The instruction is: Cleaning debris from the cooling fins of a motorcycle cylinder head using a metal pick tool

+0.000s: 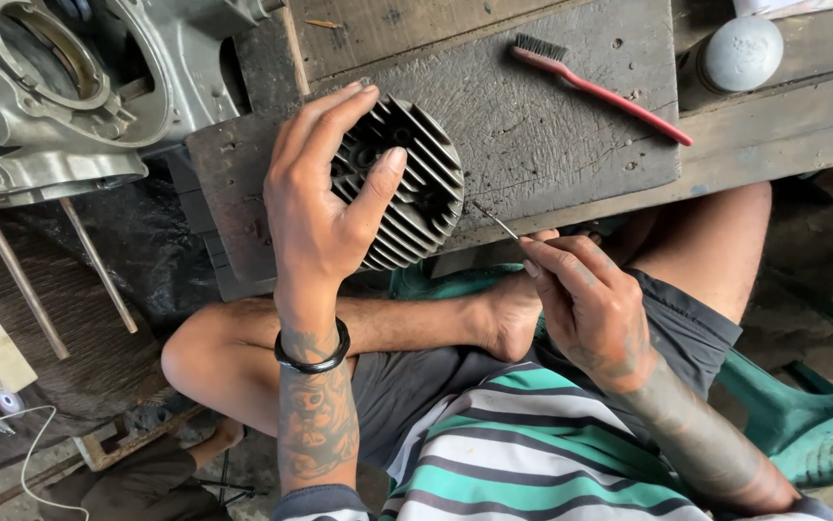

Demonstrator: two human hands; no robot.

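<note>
Gripping a round, ribbed metal cylinder head point(407, 188), left hand point(315, 198); right hand point(585, 299) pinching a thin metal pick point(495, 221).

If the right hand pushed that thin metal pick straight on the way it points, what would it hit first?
Probably the finned metal cylinder head. The right hand aims the thin pick up-left at its lower right edge, with only a short stretch of wooden board between; height is unclear.

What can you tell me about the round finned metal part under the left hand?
The finned cylinder head is a round, dark grey metal casting with parallel cooling fins, grimy and dull. It lies on a worn wooden board near the board's front edge. The left hand grips it from above, its fingers curled over the top and the thumb pressing on the fins. A thin metal pick, held in the right hand, points at its right edge.
</note>
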